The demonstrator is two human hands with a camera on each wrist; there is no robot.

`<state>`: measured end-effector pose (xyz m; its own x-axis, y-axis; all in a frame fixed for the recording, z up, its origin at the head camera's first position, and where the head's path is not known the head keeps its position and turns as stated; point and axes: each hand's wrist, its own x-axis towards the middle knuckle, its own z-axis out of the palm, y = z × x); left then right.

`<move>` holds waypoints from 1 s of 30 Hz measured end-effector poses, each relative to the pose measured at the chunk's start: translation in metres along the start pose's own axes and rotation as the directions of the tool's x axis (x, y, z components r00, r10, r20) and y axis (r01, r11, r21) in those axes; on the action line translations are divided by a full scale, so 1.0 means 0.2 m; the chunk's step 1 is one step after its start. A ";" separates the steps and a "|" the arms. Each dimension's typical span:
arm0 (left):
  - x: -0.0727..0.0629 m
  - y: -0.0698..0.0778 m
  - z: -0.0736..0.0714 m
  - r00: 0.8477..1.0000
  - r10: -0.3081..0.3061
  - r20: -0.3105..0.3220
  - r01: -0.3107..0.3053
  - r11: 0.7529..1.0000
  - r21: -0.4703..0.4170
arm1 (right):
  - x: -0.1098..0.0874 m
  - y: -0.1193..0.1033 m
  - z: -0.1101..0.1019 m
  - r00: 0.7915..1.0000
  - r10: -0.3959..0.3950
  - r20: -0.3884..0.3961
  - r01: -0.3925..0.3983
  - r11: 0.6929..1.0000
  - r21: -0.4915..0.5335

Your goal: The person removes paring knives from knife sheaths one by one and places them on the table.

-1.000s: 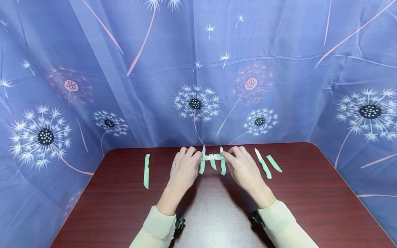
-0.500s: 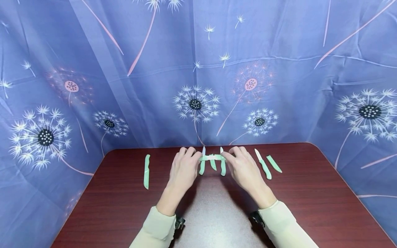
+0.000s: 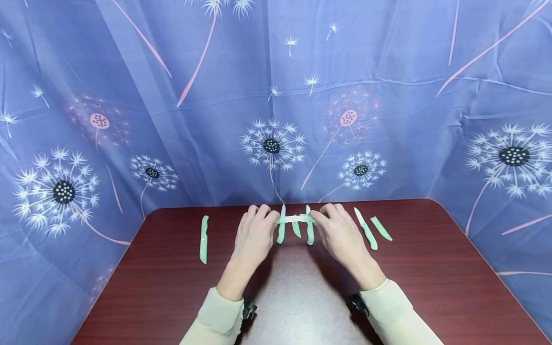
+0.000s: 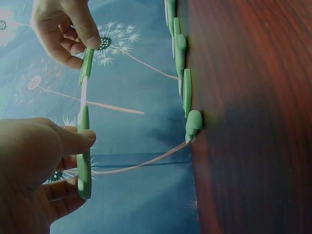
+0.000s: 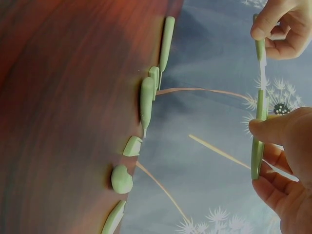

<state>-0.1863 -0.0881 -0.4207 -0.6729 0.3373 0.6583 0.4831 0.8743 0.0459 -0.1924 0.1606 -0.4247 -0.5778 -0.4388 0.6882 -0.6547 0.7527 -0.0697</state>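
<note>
My left hand (image 3: 254,237) pinches the green handle of a small paring knife (image 4: 84,165), raised above the table. Its pale blade runs toward my right hand (image 3: 340,235), which grips a green sheath (image 5: 258,151) between thumb and fingers. The blade's tip end lies inside the sheath's mouth, while a bare stretch of blade shows between the two green parts. Beneath the hands in the head view lie a bare-bladed knife (image 3: 281,233), a loose sheath (image 3: 296,228) and another bare knife (image 3: 310,234), handles toward me.
At the left of the dark red table (image 3: 164,297) lies a knife in its sheath (image 3: 204,242). An unsheathed knife (image 3: 368,235) and a loose sheath (image 3: 381,228) lie to the right. A blue dandelion-print curtain (image 3: 215,143) hangs behind the far edge.
My hands have drawn very slightly apart, and the sheath has shifted a little to the right relative to the knife. The items on the table stay where they were.
</note>
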 end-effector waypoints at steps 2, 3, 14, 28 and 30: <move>0.00 0.00 -0.01 1.000 -0.005 -0.003 0.005 1.000 -0.010 | 0.00 0.00 0.00 1.000 0.002 -0.008 -0.002 1.000 0.005; 0.00 0.00 -0.01 1.000 -0.008 -0.002 0.008 1.000 -0.015 | 0.00 0.00 0.00 1.000 0.003 -0.011 -0.003 1.000 0.009; 0.00 0.00 -0.01 1.000 -0.015 0.004 0.015 1.000 -0.025 | 0.00 0.01 -0.01 1.000 0.007 -0.017 -0.007 1.000 0.011; 0.00 -0.01 -0.02 1.000 -0.017 0.000 0.017 1.000 -0.026 | 0.00 0.02 -0.01 1.000 0.006 -0.028 -0.005 1.000 0.018; 0.00 -0.01 -0.01 1.000 -0.017 -0.002 0.016 1.000 -0.024 | 0.00 0.02 -0.01 1.000 0.009 -0.026 -0.009 1.000 0.016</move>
<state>-0.1862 -0.0909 -0.4184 -0.6798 0.3221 0.6589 0.4855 0.8710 0.0751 -0.1938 0.1642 -0.4245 -0.5708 -0.4190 0.7061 -0.6575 0.7484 -0.0874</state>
